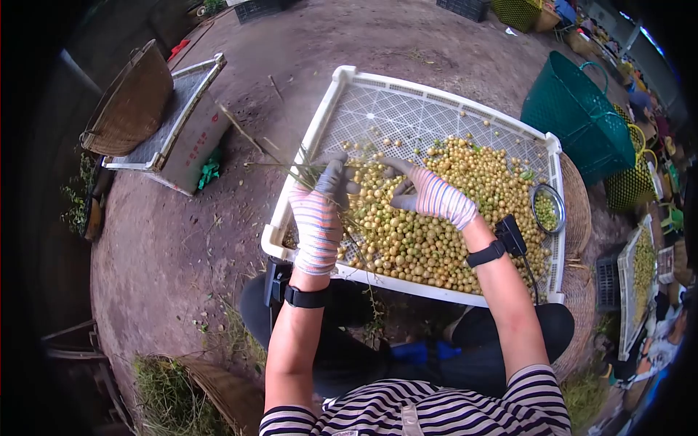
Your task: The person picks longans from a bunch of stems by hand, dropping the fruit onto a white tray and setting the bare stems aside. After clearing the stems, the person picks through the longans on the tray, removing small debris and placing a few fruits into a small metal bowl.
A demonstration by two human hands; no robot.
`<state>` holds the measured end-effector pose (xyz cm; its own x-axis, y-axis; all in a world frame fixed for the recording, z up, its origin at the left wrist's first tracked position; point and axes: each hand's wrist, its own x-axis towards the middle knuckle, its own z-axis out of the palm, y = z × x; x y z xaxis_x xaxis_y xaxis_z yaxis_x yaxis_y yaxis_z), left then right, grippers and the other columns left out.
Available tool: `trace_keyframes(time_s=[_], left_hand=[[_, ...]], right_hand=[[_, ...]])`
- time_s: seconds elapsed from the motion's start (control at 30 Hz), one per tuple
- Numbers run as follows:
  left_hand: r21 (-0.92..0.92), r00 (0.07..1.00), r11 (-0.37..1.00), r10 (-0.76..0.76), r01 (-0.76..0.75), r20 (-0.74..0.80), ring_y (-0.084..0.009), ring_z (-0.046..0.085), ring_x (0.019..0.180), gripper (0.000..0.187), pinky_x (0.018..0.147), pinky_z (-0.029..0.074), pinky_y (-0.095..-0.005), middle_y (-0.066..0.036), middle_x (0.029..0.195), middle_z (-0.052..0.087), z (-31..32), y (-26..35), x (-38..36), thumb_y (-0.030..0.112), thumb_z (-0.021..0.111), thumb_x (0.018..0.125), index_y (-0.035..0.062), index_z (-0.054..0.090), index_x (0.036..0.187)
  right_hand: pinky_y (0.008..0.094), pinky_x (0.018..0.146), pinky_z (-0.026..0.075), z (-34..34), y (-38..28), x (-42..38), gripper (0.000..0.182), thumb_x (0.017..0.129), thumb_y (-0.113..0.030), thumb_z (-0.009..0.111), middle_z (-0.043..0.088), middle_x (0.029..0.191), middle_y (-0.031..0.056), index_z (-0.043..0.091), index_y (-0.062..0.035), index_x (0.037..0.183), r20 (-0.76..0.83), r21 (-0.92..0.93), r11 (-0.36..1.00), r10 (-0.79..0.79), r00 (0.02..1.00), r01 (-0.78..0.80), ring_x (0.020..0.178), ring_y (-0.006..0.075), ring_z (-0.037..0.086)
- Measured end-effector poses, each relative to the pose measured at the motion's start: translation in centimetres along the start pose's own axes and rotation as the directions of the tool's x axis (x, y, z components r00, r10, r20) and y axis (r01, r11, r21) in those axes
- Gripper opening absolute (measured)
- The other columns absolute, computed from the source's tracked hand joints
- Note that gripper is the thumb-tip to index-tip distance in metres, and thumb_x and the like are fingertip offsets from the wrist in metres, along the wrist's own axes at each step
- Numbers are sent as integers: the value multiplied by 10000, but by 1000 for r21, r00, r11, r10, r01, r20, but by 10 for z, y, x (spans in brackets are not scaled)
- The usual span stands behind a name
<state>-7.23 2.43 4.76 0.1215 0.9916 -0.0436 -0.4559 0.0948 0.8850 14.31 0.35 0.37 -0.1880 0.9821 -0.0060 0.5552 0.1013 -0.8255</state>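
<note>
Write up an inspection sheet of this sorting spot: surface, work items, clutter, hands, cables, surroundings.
Surface: bare dirt ground; white perforated plastic tray resting across the person's lap.
Work items: heap of small yellow-green round fruits in the tray; thin green stems at the left hand.
Clutter: small metal bowl of fruits in the tray; loose twigs on the ground.
Hands: left hand and right hand in striped gloves, both pinching over the heap.
Cables: black cord from a wrist device.
Surroundings: green plastic basket, woven bamboo basket, second white tray.
</note>
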Motion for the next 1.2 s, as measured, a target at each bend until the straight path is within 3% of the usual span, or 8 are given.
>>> trace_keyframes(time_s=[0.1, 0.37, 0.5, 0.67, 0.83, 0.93, 1.0, 1.2], left_hand=[[65, 999, 997, -35, 34, 5, -56, 564, 574, 213, 489, 380, -190, -29, 788, 681, 8, 3, -10, 165, 643, 946, 19, 676, 1097], [109, 997, 991, 70, -72, 18, -76, 594, 588, 214, 506, 405, -193, -28, 793, 685, 0, 24, -18, 181, 654, 935, 20, 693, 1070], [197, 967, 959, 230, -205, -112, -89, 583, 604, 215, 540, 412, -197, -26, 815, 679, -14, 101, -31, 206, 654, 934, 49, 703, 1073], [504, 822, 782, 526, -367, -217, -74, 581, 623, 187, 541, 435, -212, -16, 787, 672, -123, 135, -29, 171, 660, 930, 51, 707, 1065], [712, 831, 696, 339, 94, -441, -102, 589, 632, 135, 566, 468, -249, -12, 778, 673, -312, 25, -29, 182, 690, 910, 50, 696, 935], [903, 873, -1, 257, 429, -414, -237, 682, 819, 388, 743, 540, -356, -86, 909, 709, -389, -48, -69, 314, 796, 788, 37, 677, 1032], [856, 860, -75, 42, 511, -509, -311, 650, 1059, 672, 912, 513, -394, -168, 1148, 664, -399, -75, -93, 376, 839, 675, 36, 614, 1209], [852, 861, 268, -383, 451, -335, -321, 583, 1193, 881, 1010, 472, -372, -193, 1321, 576, -456, -90, -121, 331, 874, 594, 18, 526, 1341]], right_hand=[[301, 739, 544, 13, -6, 16, 462, 870, -132, 688, 676, 1069, 171, 568, -48, 1309, -194, 84, 957, -258, 946, 278, 855, 159, 650], [285, 529, 511, -7, -54, -2, 338, 959, -305, 584, 706, 757, 92, 687, -26, 1119, 0, 13, 959, 282, 959, -282, 558, 138, 642], [407, 770, 544, -22, -7, -6, 346, 895, -315, 654, 718, 988, 145, 680, -132, 1187, -74, -666, 741, 56, 996, -91, 881, 240, 689], [488, 1024, 426, 26, -10, -40, 593, 815, -406, 711, 532, 1362, 186, 556, -184, 1343, 197, -841, 501, -71, 978, 206, 1228, 347, 529], [543, 1091, 313, 66, 21, -26, 568, 889, -504, 576, 461, 1451, 148, 527, -217, 1377, 343, -830, 477, 28, 939, 289, 1333, 328, 433], [511, 1059, 353, 47, 41, 10, 492, 917, -496, 538, 465, 1449, 138, 567, -254, 1344, 204, -885, 443, 95, 974, 142, 1315, 305, 446], [516, 1015, 402, 27, 46, 37, 469, 893, -445, 602, 478, 1431, 149, 582, -271, 1328, 126, -879, 477, 232, 965, 1, 1269, 324, 487], [510, 1029, 427, -20, 43, 62, 462, 798, -264, 729, 542, 1371, 165, 656, -228, 1254, -4, -840, 528, 229, 973, -128, 1250, 353, 521]])
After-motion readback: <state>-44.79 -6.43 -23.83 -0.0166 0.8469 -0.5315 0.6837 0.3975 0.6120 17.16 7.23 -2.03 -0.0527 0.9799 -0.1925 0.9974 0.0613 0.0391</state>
